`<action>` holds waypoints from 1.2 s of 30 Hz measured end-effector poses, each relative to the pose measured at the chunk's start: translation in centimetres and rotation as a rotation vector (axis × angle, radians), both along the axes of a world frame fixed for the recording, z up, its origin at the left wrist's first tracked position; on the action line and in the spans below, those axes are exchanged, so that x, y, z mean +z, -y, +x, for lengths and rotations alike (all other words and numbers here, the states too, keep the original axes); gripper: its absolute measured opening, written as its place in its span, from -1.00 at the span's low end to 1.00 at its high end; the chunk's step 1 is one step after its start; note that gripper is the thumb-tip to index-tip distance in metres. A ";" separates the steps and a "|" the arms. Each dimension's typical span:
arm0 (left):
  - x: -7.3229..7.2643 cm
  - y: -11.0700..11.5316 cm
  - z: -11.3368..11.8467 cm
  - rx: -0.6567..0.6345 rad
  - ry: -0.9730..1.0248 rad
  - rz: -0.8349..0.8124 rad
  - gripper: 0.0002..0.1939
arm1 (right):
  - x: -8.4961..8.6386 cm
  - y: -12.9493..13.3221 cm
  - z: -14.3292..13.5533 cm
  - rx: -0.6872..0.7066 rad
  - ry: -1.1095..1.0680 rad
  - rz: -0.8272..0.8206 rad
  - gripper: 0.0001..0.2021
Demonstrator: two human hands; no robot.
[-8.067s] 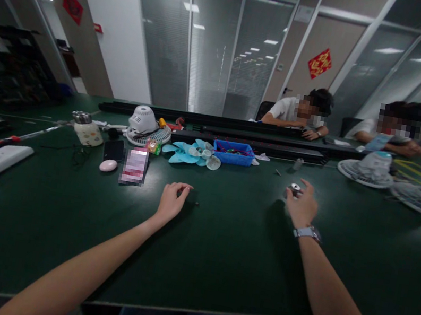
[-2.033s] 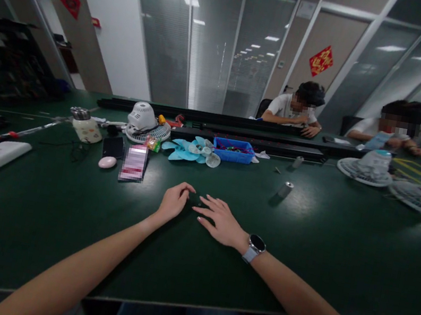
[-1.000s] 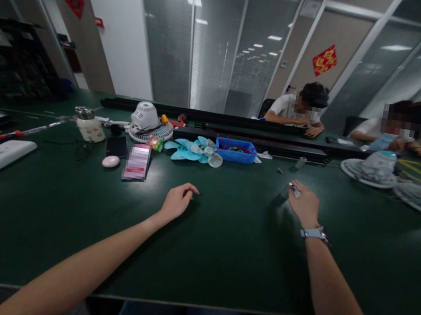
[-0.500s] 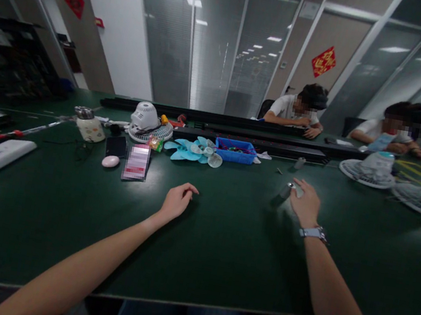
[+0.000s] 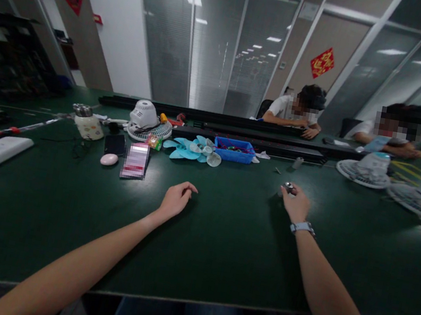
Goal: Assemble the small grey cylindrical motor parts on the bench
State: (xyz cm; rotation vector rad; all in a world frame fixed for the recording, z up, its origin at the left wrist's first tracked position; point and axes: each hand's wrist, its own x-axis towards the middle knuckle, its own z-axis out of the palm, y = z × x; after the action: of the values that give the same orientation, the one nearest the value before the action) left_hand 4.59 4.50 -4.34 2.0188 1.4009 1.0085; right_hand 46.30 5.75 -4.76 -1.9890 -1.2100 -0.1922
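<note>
Far side: blue rectangular plastic bin (image 5: 235, 157). Right hand (image 5: 297, 204) gripping silver metal cylinder (image 5: 288, 185); left hand (image 5: 176, 198) curled, contents indeterminable.

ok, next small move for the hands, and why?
I'd probably bring the left hand across to help steady the small metal cylinder: only the right hand has its fingers around it, while the left is well apart, fingers curled, with bare green table between. Whether the left holds anything small, I can't tell.

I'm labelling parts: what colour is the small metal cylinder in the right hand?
The small metal cylinder is silver-grey; it shows best in the head view.
</note>
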 end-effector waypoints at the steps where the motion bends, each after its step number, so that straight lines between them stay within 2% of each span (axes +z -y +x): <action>1: 0.0 0.0 0.0 0.001 -0.002 -0.003 -0.70 | 0.1 0.0 -0.4 0.009 0.009 0.011 -0.54; 4: 0.1 0.1 0.1 0.004 -0.003 -0.001 -0.71 | 0.8 0.4 -3.3 0.152 0.049 0.073 -0.56; 7: 0.8 0.8 0.4 -0.018 0.013 0.113 -0.75 | 1.5 1.7 -8.8 0.424 0.057 0.129 -0.57; 11: 1.8 2.4 1.1 -0.065 0.044 0.306 -0.73 | 2.2 4.8 -16.9 0.748 0.070 0.070 -0.62; 14: 2.0 3.3 1.6 -0.055 0.027 0.339 -0.73 | 2.4 6.6 -20.3 0.912 0.080 0.030 -0.65; 16: 1.9 3.5 1.8 -0.035 0.013 0.340 -0.78 | 2.4 7.2 -21.1 0.963 0.075 0.025 -0.66; 21: 1.4 3.3 1.9 -0.021 -0.008 0.329 -0.86 | 2.5 7.5 -21.0 0.985 0.035 -0.013 -0.65; 28: 2.0 3.3 2.3 -0.021 -0.028 0.346 -0.87 | 2.8 7.6 -21.0 0.988 -0.008 -0.054 -0.65; 32: 1.9 2.5 1.9 0.071 -0.006 0.362 -0.86 | 2.4 7.4 -21.0 0.990 -0.006 -0.022 -0.62; 36: 0.7 0.9 0.9 0.152 -0.048 0.244 -0.87 | 2.5 7.5 -21.0 0.986 -0.003 -0.023 -0.61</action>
State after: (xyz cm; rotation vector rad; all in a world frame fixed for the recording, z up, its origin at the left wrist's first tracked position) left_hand 5.48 3.55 -3.66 2.1454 1.5397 1.2578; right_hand 25.28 -1.79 -2.30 -1.2012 -2.0262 0.3210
